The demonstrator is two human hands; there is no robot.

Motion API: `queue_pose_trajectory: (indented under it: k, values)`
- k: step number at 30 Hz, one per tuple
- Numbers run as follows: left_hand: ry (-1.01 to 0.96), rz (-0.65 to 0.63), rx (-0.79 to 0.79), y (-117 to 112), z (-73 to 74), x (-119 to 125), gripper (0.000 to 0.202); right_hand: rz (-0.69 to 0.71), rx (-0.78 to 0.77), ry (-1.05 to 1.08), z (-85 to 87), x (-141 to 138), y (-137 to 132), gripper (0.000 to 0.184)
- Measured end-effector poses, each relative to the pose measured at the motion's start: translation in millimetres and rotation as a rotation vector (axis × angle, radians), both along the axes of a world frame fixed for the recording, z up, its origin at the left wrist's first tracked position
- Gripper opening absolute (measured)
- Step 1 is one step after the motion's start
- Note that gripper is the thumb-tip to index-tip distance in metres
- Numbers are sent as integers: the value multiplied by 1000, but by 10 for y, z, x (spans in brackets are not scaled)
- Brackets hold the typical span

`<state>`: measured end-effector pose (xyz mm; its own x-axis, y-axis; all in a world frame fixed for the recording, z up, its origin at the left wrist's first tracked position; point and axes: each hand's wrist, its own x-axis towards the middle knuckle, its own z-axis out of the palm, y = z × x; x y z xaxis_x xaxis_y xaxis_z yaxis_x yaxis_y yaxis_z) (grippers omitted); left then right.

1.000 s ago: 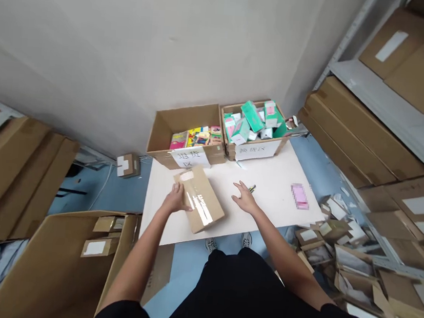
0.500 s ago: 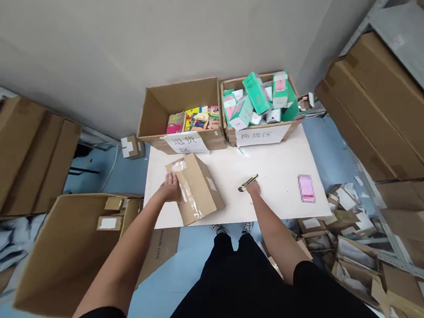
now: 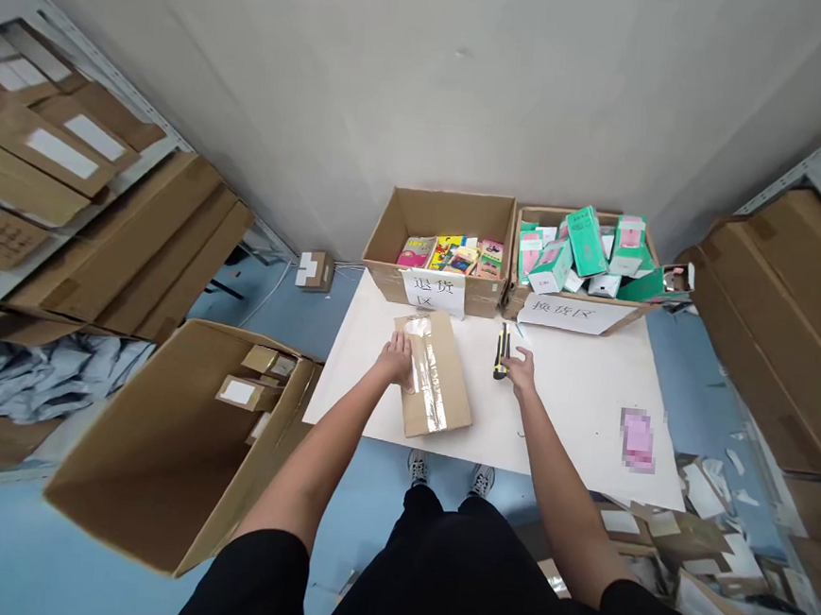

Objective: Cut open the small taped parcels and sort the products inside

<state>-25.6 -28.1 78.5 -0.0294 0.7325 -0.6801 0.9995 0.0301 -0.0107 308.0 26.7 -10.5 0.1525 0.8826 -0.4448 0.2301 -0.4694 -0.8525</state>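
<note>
A taped cardboard parcel (image 3: 437,385) lies on the white table (image 3: 574,396) in front of me. My left hand (image 3: 398,359) rests flat on its left edge, fingers stretched out. My right hand (image 3: 519,368) is on the table beside a black and yellow utility knife (image 3: 502,350), its fingers touching or curling round the handle; I cannot see whether it grips it.
Two open boxes with paper labels stand at the table's far edge: one (image 3: 444,244) with colourful packs, one (image 3: 585,260) with green and white cartons. A pink object (image 3: 636,439) lies at the right. A large open carton (image 3: 180,432) stands on the floor left. Shelves with boxes flank both sides.
The view has swung left. The parcel has been turned lengthwise towards me under my left hand. My right hand has moved up along the table to the knife.
</note>
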Motion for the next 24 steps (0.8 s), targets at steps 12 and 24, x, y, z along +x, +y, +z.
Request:
queue_pose_trajectory:
  k: [12, 24]
  values:
    - [-67, 63, 24, 64, -86, 162, 172, 577, 177, -382, 1112, -1666, 71, 67]
    - [-196, 111, 100, 72, -207, 171, 151, 865, 104, -881, 1157, -2199, -99, 83]
